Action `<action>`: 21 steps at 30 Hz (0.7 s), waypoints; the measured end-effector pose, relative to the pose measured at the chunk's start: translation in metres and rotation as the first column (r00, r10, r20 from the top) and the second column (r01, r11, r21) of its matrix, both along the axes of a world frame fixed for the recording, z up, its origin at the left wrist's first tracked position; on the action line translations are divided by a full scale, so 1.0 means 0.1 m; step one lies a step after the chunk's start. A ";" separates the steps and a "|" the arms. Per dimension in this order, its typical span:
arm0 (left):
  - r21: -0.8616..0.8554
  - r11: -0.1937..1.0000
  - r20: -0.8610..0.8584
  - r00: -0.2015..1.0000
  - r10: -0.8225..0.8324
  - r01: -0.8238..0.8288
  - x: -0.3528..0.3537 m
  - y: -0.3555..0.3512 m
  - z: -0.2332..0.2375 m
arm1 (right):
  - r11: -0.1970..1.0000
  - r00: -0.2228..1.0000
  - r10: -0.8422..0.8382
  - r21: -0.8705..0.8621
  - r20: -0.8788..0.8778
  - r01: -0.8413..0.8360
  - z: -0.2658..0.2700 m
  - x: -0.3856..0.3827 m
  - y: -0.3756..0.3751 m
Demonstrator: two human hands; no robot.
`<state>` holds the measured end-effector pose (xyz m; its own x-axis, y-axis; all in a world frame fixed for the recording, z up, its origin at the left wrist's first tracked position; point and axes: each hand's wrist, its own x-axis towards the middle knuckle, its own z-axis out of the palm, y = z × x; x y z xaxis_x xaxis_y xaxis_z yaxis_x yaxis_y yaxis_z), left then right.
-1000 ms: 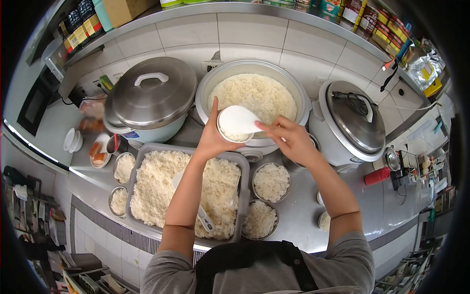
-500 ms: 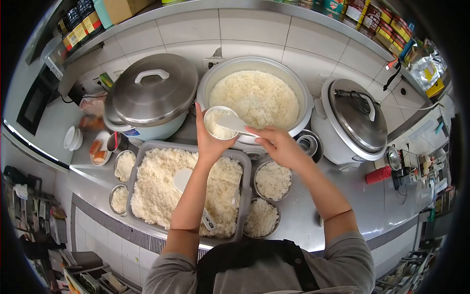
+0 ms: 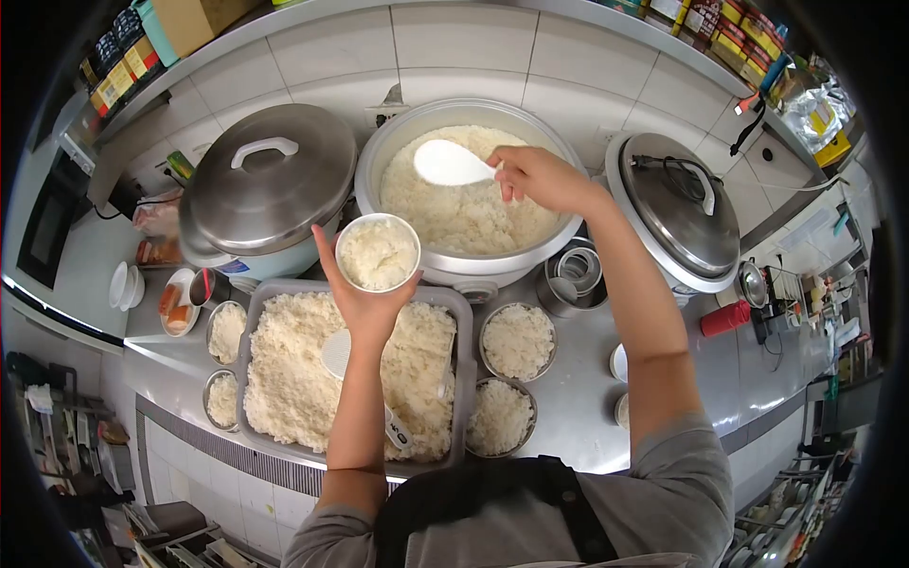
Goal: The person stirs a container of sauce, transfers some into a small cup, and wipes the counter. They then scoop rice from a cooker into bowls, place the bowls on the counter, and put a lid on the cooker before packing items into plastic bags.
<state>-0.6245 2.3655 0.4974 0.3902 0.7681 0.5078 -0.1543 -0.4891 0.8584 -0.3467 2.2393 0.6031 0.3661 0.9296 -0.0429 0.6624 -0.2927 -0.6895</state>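
My left hand [image 3: 367, 308] is wrapped round a small white bowl [image 3: 378, 253] filled with rice, held above the far edge of a grey tray [image 3: 464, 379] of rice. My right hand [image 3: 535, 178] grips the handle of a white rice paddle [image 3: 453, 163], whose blade is over the rice in the large open cooker [image 3: 374, 151]. A second paddle [image 3: 398, 431] lies in the tray, partly hidden behind my left forearm.
A lidded pot [image 3: 275, 180] stands at the left and a lidded cooker [image 3: 677, 213] at the right. Metal bowls of rice [image 3: 518, 343] flank the tray. Nested metal containers [image 3: 573, 279] and a red bottle [image 3: 725, 319] are farther right.
My right hand has moved the paddle from the small bowl up over the open cooker. My left hand, still holding the bowl, is slightly lower and further left. The whole view has shifted a little.
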 end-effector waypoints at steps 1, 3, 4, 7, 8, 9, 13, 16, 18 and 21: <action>0.005 1.000 -0.003 1.000 0.011 -0.010 -0.03 -0.02 -0.01 | 0.996 0.958 -0.053 -0.059 0.281 0.073 -0.18 0.16 0.18; -0.007 1.000 0.003 1.000 0.015 -0.015 -0.10 -0.05 -0.06 | 0.979 0.764 -0.097 -0.075 0.637 0.187 -0.55 0.38 0.42; -0.022 1.000 0.012 1.000 0.011 -0.011 -0.12 -0.06 -0.11 | 0.976 0.682 -0.111 -0.050 0.723 0.212 -0.72 0.48 0.51; -0.051 0.997 -0.005 0.999 0.053 -0.053 -0.23 -0.06 -0.22 | 0.982 0.494 -0.158 0.083 0.855 0.170 -1.14 0.61 0.71; -0.059 0.995 -0.020 0.997 0.075 -0.076 -0.26 -0.05 -0.25 | 0.982 0.446 -0.179 0.132 0.877 0.134 -1.26 0.64 0.76; -0.064 0.994 -0.021 0.996 0.085 -0.087 -0.28 -0.03 -0.27 | 0.989 0.459 -0.145 0.111 0.876 0.100 -1.30 0.60 0.81; -0.111 0.988 -0.010 0.995 0.102 -0.103 -0.34 0.03 -0.31 | 1.000 0.575 -0.031 0.028 0.818 0.013 -1.31 0.37 0.85; -0.102 0.990 -0.003 0.995 0.098 -0.098 -0.33 0.04 -0.32 | 0.999 0.652 0.030 0.004 0.758 -0.050 -1.18 0.23 0.76; -0.087 0.993 0.006 0.997 0.077 -0.076 -0.31 0.04 -0.31 | 0.996 0.706 0.079 -0.027 0.703 -0.084 -1.07 0.10 0.65; -0.101 0.995 0.031 0.999 0.028 -0.025 -0.28 -0.01 -0.29 | 0.989 0.817 0.142 -0.105 0.558 -0.101 -0.93 -0.03 0.49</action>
<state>-0.6526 2.3646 0.4682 0.3534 0.8258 0.4395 -0.1713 -0.4047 0.8983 -0.3501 2.2883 0.5097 0.2298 0.9706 0.0719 0.9621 -0.2154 -0.1672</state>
